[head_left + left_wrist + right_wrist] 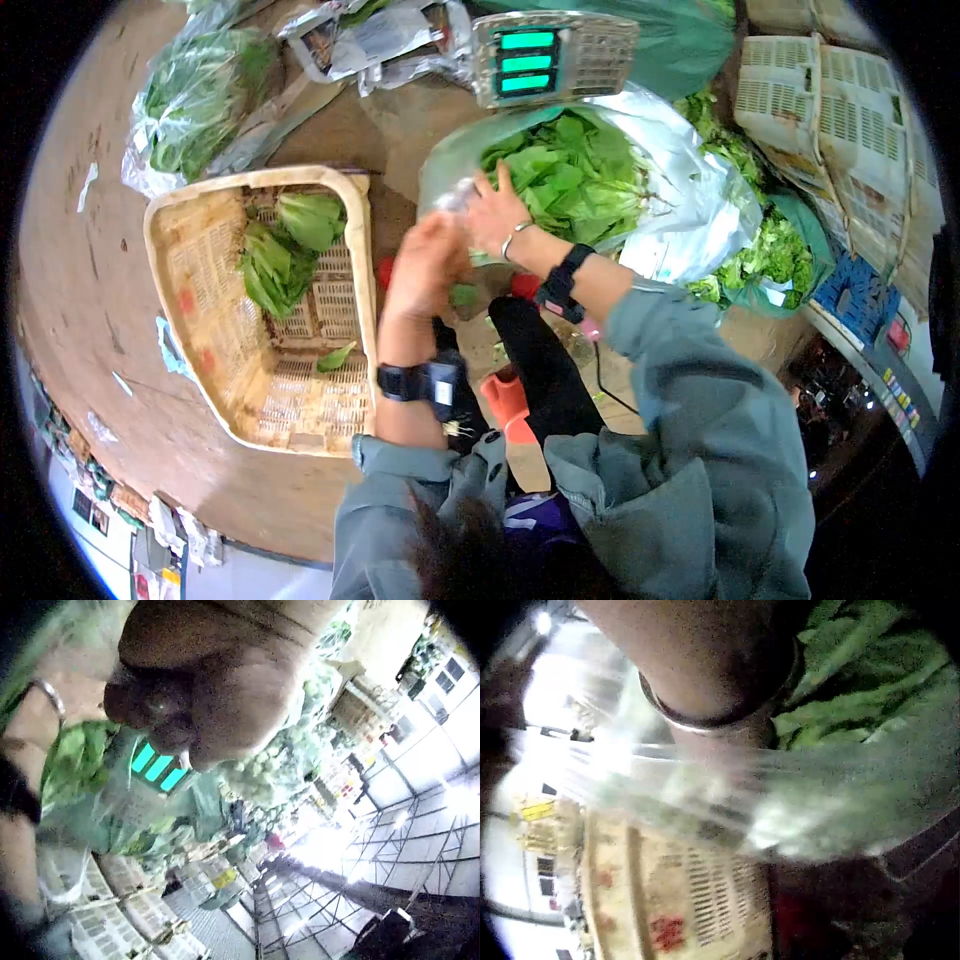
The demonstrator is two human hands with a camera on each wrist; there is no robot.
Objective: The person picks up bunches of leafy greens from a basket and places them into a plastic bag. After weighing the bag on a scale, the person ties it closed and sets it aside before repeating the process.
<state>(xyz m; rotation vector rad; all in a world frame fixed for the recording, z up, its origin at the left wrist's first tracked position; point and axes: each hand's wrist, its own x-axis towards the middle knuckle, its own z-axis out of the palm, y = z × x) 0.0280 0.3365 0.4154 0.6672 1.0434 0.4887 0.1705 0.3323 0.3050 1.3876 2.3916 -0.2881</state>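
Note:
A clear plastic bag point(445, 150) full of leafy greens point(575, 165) lies before me, its film crumpled at the left rim. My left hand point(430, 262), blurred, grips the bunched film there; its curled fingers fill the top of the left wrist view. Right beside it, my right hand point(497, 218) touches the bag's rim next to the greens, fingers spread and fairly straight, with a bracelet point(516, 238) on the wrist. In the right wrist view, stretched film point(705, 787) passes across this hand and hides its fingers.
A beige plastic crate point(255, 178) with a few leafy heads point(275, 265) stands at the left. Behind the bag is a scale point(555, 58) with a lit display. Another bag of greens point(195, 105) lies at the back left, and white crates point(850, 120) stand at the right.

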